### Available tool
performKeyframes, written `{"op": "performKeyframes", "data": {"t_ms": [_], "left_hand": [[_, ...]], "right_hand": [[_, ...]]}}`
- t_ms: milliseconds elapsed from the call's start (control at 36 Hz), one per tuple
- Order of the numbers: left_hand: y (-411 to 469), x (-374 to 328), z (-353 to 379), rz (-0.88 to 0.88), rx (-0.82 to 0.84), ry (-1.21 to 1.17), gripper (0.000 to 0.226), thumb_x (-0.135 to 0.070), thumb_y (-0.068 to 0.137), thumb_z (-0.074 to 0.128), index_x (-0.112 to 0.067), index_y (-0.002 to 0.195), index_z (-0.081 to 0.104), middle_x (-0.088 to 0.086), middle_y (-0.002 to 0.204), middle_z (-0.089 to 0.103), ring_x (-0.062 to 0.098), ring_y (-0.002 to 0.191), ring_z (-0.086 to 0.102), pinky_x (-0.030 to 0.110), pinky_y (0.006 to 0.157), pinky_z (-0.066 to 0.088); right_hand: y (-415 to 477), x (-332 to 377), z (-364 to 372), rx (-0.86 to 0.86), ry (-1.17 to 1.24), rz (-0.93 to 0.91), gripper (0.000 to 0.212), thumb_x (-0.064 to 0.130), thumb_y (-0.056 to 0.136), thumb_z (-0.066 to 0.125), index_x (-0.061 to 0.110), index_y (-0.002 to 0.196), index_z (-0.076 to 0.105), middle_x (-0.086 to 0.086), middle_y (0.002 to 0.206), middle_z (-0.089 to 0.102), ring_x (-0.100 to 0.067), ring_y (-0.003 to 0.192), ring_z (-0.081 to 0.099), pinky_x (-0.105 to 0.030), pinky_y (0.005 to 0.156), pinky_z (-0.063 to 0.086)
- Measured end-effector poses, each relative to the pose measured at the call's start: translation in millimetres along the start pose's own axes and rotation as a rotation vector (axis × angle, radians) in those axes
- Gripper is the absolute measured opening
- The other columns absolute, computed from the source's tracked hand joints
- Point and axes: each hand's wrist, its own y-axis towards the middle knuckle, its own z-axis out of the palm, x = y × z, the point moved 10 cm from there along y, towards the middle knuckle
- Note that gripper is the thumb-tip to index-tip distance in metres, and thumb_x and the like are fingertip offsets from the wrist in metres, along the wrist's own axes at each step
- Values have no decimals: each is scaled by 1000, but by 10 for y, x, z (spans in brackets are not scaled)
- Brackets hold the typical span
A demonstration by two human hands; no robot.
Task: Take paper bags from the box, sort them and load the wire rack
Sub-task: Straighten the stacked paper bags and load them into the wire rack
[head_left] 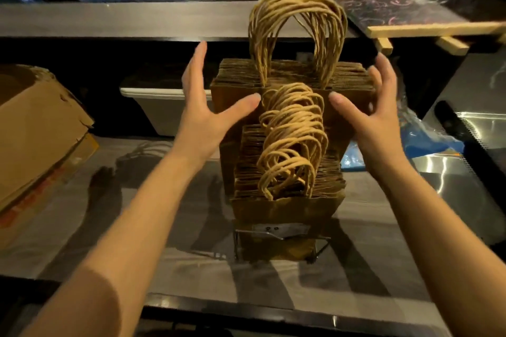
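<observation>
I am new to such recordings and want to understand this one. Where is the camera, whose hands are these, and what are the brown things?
No machine here. A person wears the camera on the head, so you look down along their arms. The left hand and right hand, fingers straight, flank a rear stack of larger paper bags, thumbs on its front. Smaller bags stand before it in a wire rack on the steel counter. A cardboard box lies at left.

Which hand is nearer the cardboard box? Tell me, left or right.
Left. The left hand is at the tall bag stack's left side, towards the cardboard box; the right hand is at the stack's right side, farther away.
</observation>
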Motion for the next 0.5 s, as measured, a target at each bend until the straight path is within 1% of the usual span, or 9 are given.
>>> {"op": "performKeyframes", "data": {"t_ms": [56,83,139,194,250,278,389,444,500], "left_hand": [[209,154,31,-82,65,2,118,-43,62,82,-26,151,5,-1,156,15,6,137,21,25,109,27],[272,261,59,-142,97,-35,122,-39,59,84,-26,151,5,2,153,24,11,135,31,29,106,34],[309,478,144,-236,138,-112,114,-31,54,81,-21,150,20,3,138,48,11,119,51,31,100,45],[289,635,190,-271,109,-127,98,-29,52,81,-12,139,40,1,119,62,10,107,59,36,100,47],[269,696,179,-266,44,-113,96,-35,49,86,-9,132,47,1,114,64,10,105,61,33,97,48],[261,681,172,-250,28,-111,94,-40,51,85,-8,131,48,1,114,64,10,105,61,31,95,49],[279,604,119,-211,52,-147,85,-38,63,82,-13,134,43,-3,114,64,8,105,62,23,86,51],[319,625,47,-212,51,-184,89,-34,62,85,-13,136,40,-1,116,64,9,107,62,23,85,52],[317,723,37,-277,64,-246,95,-35,54,84,-13,136,41,3,118,64,13,108,62,25,86,52]], "right_hand": [[148,-101,51,63,35,83,104,45,61,77,29,148,21,2,143,41,-8,125,48,-33,105,43],[199,-154,67,80,54,117,108,46,56,78,29,147,23,0,140,46,-10,122,52,-33,102,46],[268,-251,99,109,99,168,107,43,52,80,24,144,29,1,129,56,-10,115,57,-32,99,48],[294,-315,134,130,100,180,97,46,51,85,15,134,45,1,117,64,-13,109,62,-38,99,48],[288,-346,135,113,111,183,94,54,44,88,11,122,56,-3,113,68,-18,106,64,-41,97,49],[280,-346,121,91,123,185,92,54,43,88,11,119,59,-3,111,68,-19,105,65,-40,95,50],[296,-263,115,79,160,162,74,48,47,86,18,110,61,4,104,69,-14,101,66,-28,85,52],[324,-191,148,100,162,134,73,48,49,86,19,111,60,5,105,69,-15,103,65,-27,85,52],[336,-165,226,131,133,114,69,41,53,82,18,114,58,5,104,69,-14,103,66,-26,86,51]]}}
